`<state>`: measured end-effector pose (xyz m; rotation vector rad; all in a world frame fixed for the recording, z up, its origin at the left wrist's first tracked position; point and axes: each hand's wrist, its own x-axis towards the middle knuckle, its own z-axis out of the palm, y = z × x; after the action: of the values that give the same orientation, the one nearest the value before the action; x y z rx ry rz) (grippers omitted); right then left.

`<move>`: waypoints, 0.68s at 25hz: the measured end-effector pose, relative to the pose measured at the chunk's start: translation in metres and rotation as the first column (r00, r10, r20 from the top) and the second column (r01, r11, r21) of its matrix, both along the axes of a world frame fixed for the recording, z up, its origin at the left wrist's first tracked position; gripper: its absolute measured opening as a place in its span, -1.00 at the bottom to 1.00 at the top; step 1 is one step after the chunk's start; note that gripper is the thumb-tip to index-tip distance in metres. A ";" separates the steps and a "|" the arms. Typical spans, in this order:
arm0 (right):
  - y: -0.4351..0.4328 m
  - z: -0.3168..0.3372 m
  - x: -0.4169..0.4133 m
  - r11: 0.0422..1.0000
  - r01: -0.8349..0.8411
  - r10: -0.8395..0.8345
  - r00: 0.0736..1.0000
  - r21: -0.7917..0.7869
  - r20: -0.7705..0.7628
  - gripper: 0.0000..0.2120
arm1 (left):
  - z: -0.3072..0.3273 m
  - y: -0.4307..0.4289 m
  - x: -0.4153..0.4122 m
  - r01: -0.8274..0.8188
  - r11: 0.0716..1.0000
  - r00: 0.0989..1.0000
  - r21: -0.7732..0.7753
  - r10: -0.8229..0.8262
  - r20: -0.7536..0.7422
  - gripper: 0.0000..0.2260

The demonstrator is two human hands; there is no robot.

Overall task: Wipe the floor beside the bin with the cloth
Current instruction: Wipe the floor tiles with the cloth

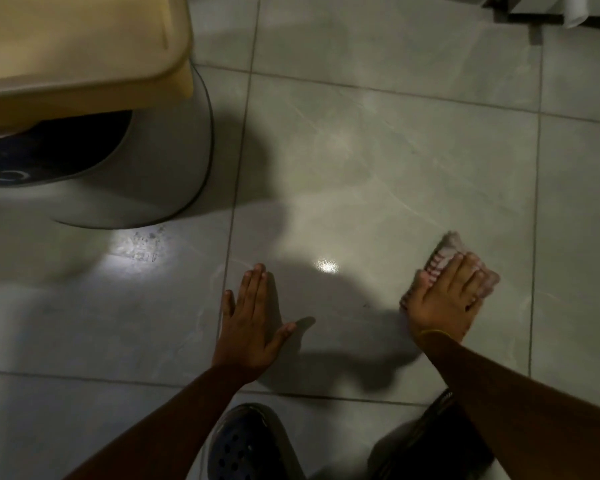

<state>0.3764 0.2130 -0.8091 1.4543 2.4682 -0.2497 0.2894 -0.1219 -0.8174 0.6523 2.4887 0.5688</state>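
A grey bin (160, 157) with a cream lid (77, 43) stands at the upper left on the grey tiled floor (378, 161). A folded pink and white cloth (445, 252) lies on the floor to the right. My right hand (445, 299) presses flat on top of it, fingers spread over the fabric. My left hand (248, 323) rests flat on the bare tile, palm down, fingers apart, holding nothing. It lies between the bin and the cloth.
A bright light spot shows a smudged patch (142, 245) just below the bin's base. A dark perforated shoe (246, 445) sits at the bottom centre. A white cabinet base (534, 8) lies at the top right.
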 end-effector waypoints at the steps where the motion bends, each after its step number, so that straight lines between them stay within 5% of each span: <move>1: -0.014 -0.002 -0.025 0.999 -0.029 0.029 0.999 0.028 -0.017 -0.22 | 0.000 0.000 0.000 -0.004 1.000 1.000 0.003 0.004 -0.002 -0.12; 5: -0.112 -0.013 -0.068 0.914 -0.406 0.405 0.910 0.017 -0.084 -0.22 | -0.001 0.000 0.000 -0.006 1.000 1.000 -0.005 0.006 0.007 -0.11; 8: -0.152 -0.022 -0.026 0.734 -0.677 0.662 0.733 -0.063 -0.158 -0.21 | 0.000 0.001 0.000 -0.005 1.000 1.000 -0.013 0.005 0.014 -0.10; 11: -0.125 -0.020 0.049 0.627 -0.769 0.755 0.639 -0.125 -0.144 -0.22 | 0.002 0.002 -0.001 0.001 0.999 1.000 -0.050 0.000 0.023 -0.07; 13: -0.078 -0.012 0.084 0.716 -0.683 0.683 0.728 -0.142 -0.061 -0.25 | 0.003 0.004 -0.001 0.000 0.998 0.999 -0.067 0.002 0.032 -0.05; 17: 0.032 0.006 0.075 0.960 -0.256 0.262 0.964 -0.116 0.039 -0.22 | 0.000 0.005 0.000 0.001 0.996 1.000 -0.093 0.000 0.011 -0.04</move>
<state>0.4516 0.2450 -0.8036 1.0655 2.5228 -0.2846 0.2898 -0.1167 -0.8169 0.6118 2.4882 0.4520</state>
